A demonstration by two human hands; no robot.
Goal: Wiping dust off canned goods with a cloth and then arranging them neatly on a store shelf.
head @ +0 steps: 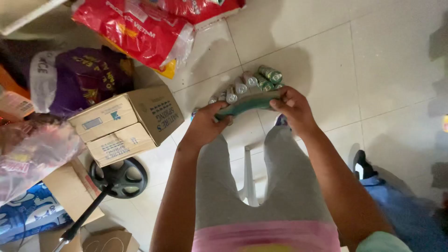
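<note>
Fingers of both hands curled shut on a green pack, left hand pinching the low end and right hand clamped on the high end. Long axis running left to right, tilted up toward the right, held out past the knees and just over a row of cans on the tile floor. Further out to the left, a cardboard box, red bags and a black stand base.

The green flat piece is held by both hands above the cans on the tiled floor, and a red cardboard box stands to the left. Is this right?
Not quite: in the head view the cardboard box is brown, not red. Both the left hand and right hand hold the green flat piece above the cans.
</note>
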